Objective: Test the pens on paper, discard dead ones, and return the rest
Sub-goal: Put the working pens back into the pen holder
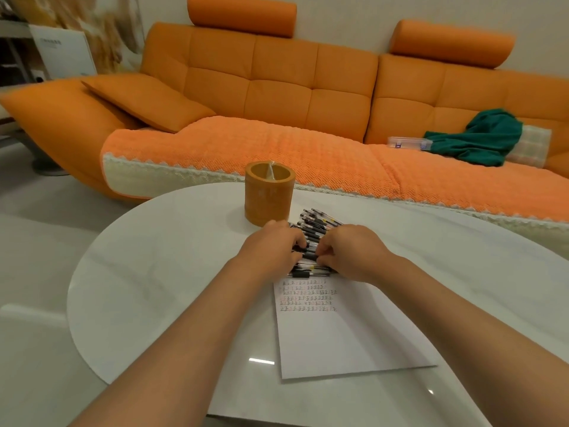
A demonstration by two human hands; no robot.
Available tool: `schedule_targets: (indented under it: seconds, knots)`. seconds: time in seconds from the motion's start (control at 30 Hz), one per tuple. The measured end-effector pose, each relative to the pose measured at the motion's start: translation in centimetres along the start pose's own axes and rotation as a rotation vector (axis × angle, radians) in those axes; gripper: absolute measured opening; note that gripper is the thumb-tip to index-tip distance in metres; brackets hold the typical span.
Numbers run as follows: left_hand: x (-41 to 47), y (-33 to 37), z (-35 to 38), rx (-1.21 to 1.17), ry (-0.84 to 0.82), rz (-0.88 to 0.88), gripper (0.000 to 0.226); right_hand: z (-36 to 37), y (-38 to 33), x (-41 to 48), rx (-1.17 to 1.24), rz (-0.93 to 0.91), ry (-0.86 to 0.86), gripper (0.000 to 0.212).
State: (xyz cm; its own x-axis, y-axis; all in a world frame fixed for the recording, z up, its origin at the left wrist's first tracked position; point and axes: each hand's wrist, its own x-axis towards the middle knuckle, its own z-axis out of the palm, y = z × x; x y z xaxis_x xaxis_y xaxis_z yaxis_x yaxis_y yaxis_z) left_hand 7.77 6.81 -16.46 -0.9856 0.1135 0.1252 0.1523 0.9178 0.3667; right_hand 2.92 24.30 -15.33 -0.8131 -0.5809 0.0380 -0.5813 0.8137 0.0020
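Observation:
Several black-capped clear pens [318, 224] lie in a row on the top end of a white sheet of paper [345, 340] on the white table [160, 272]. Rows of small test marks [308, 295] cover the sheet just below the pens. My left hand [271, 249] and my right hand [354, 252] rest on the pile from either side, fingers curled onto the pens in the middle. An orange cylindrical pen holder [268, 192] stands upright just behind the pens, with one thin item inside.
An orange sofa [277, 97] runs behind the table, with a green cloth [480, 138] and a clear plastic box [406, 142] on its right seat. Pale floor shows to the left of the table.

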Motion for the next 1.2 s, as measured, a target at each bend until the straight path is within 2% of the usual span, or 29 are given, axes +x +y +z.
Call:
schedule_targets:
  seconds: [0.07, 0.17, 0.3, 0.4, 0.53, 0.7, 0.9, 1.1, 1.2]
  knots:
    - [0.0, 0.1, 0.0, -0.006, 0.016, 0.009, 0.032, -0.3, -0.1, -0.2, 0.046, -0.002, 0.01, 0.015]
    - [0.2, 0.3, -0.5, -0.005, 0.054, 0.02, 0.029, -1.2, 0.2, -0.2, 0.244, 0.01, 0.052, 0.015]
    - [0.5, -0.3, -1.4, -0.091, 0.061, -0.091, 0.023, -2.3, 1.2, 1.0, 0.445, 0.07, 0.091, 0.017]
    - [0.8, -1.0, -1.6, -0.137, 0.06, -0.124, 0.023, -2.2, 3.0, 2.6, 0.407, 0.16, 0.115, 0.022]
    - [1.1, -1.3, -1.6, -0.161, 0.037, -0.146, 0.023, -1.3, 4.7, 4.3, 0.279, 0.242, 0.056, 0.025]
    - [1.4, -1.8, -1.0, -0.181, 0.028, -0.124, 0.021, -0.2, 4.9, 5.7, 0.189, 0.264, -0.009, 0.023]
    - [1.6, -1.5, -0.9, -0.164, -0.014, -0.064, 0.032, 0.4, 5.5, 6.8, 0.133, 0.3, -0.074, 0.018]
    - [1.1, -1.0, -0.5, -0.199, -0.014, -0.059, 0.028, 0.5, 5.5, 6.6, 0.11, 0.342, -0.091, 0.025]
    - [1.0, -0.9, -0.5, -0.189, -0.024, -0.049, 0.027, 0.6, 5.4, 6.2, 0.083, 0.331, -0.077, 0.04]
